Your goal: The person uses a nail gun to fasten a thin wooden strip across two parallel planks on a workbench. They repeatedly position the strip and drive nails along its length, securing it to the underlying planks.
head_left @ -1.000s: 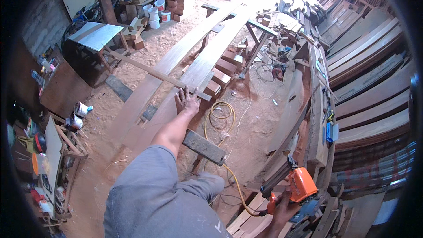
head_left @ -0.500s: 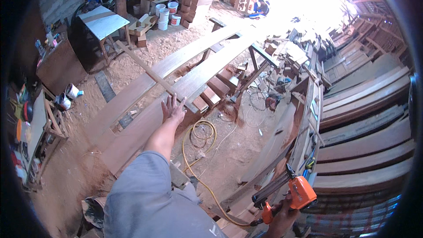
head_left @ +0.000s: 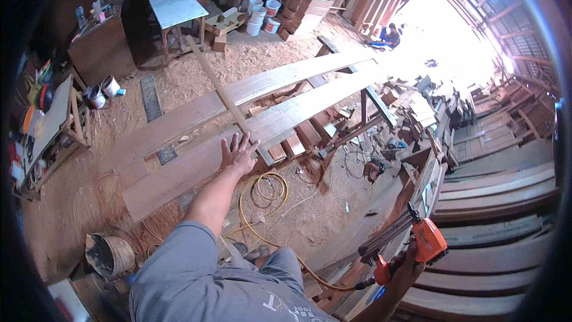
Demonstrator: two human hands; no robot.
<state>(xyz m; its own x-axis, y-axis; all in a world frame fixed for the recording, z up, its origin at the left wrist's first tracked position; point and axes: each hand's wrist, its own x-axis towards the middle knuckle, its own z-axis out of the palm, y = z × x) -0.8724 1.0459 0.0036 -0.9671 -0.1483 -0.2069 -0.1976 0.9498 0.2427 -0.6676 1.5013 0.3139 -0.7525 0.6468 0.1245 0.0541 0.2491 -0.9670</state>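
My left hand (head_left: 239,154) has its fingers spread over the nearer long board (head_left: 179,177), beside the near end of a narrow wooden strip (head_left: 215,83). Whether the palm presses on the wood, I cannot tell. That strip lies crosswise over the nearer board and a second long board (head_left: 256,87), which run side by side on trestles. At the lower right, my right hand (head_left: 405,268) is closed around the handle of an orange and black air nail gun (head_left: 430,241), held out away from the boards. A yellow air hose (head_left: 243,203) trails from its handle and coils on the ground.
Short wood blocks (head_left: 307,133) sit beneath the boards. A dark trestle (head_left: 379,107) supports their far part. Stacked planks (head_left: 494,262) fill the right side. White buckets (head_left: 256,15) and a white-topped table (head_left: 176,6) stand at the back. Another person (head_left: 390,37) sits far off.
My view has shifted, so the boards sit further right and show more of their near ends. My left hand stays spread near the strip's end; my right hand still holds the nail gun.
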